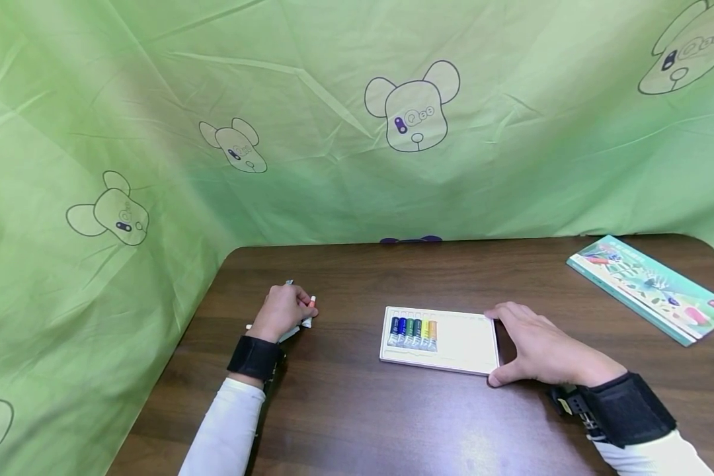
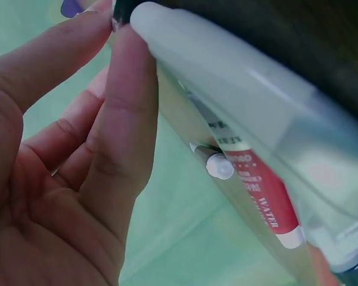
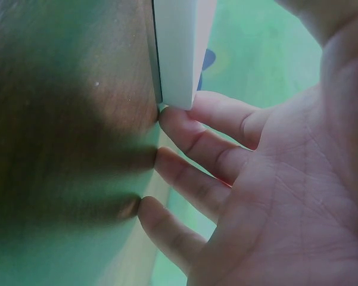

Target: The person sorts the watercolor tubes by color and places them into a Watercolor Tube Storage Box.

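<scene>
Left hand: the left hand [image 1: 282,311] rests on the brown table [image 1: 345,410], well left of the tray; fingers curled into a loose fist round a small bundle of paint tubes [image 1: 305,318].
Left fingers: in the left wrist view the fingers [image 2: 122,119] lie close together, bent over the tubes — one white-capped red tube [image 2: 259,196] with the printed word "WATER" lies along them, a pale tube [image 2: 226,89] above it.
Tube ends: in the head view a white-and-orange cap end pokes out past the knuckles on the tray side; another end shows at the far side of the fist. Count of tubes held: cannot tell.
Right hand: the right hand [image 1: 541,347] lies palm down at the right edge of the white tray [image 1: 470,344], fingers straight and only slightly apart, thumb along the near right corner.
Right fingers: in the right wrist view the topmost fingertip [image 3: 179,122] touches the tray's white edge [image 3: 179,47]; the other fingertips rest on the table beside it — nothing pinched.
Tray: flat on the table, near its middle, between the two hands.
Tray contents: a row of six tubes [image 1: 413,332] at the left end, side by side — blues, greens, yellow, orange; the right part is bare.
Box lid: a printed green lid [image 1: 651,287] lies at the far right of the table, well apart from the tray.
Backdrop: green cloth [image 1: 333,132] with bear outlines.
</scene>
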The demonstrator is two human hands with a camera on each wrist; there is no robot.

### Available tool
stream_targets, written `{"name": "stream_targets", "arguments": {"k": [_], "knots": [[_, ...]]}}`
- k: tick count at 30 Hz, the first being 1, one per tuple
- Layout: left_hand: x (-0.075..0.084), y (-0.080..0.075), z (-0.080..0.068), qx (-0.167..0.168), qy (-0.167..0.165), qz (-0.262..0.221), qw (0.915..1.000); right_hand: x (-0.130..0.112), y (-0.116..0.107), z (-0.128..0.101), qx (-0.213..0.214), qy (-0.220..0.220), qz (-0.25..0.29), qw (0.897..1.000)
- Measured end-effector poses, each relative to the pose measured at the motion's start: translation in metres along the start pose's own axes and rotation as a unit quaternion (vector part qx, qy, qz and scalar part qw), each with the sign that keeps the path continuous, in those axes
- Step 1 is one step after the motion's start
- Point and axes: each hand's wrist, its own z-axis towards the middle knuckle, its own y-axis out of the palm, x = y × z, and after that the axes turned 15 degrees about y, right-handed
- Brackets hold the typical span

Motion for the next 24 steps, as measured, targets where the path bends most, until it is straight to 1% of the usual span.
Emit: {"name": "stream_targets", "arguments": {"k": [7, 17, 21, 24], "knots": [[0.0023, -0.0004, -0.001, 0.0, -0.002, 0.012, 0.9999, 0.0004, 0.0002, 0.0002, 0.003, -0.002, -0.001, 1.0], [0.0037, 0.0002, -0.0026, 0.002, 0.0, 0.004, 1.0, 0.0003, 0.0003, 0.0002, 0.001, -0.002, -0.001, 1.0], [0.0044, 0.0014, -0.0036, -0.001, 0.015, -0.005, 0.9999, 0.0002, 0.0, 0.0, 0.002, -0.001, -0.002, 1.0], [0.0041, 0.0028, -0.0038, -0.003, 0.033, -0.009, 0.9994, 0.0001, -0.0001, -0.0002, 0.001, 0.0, -0.002, 1.0]]}}
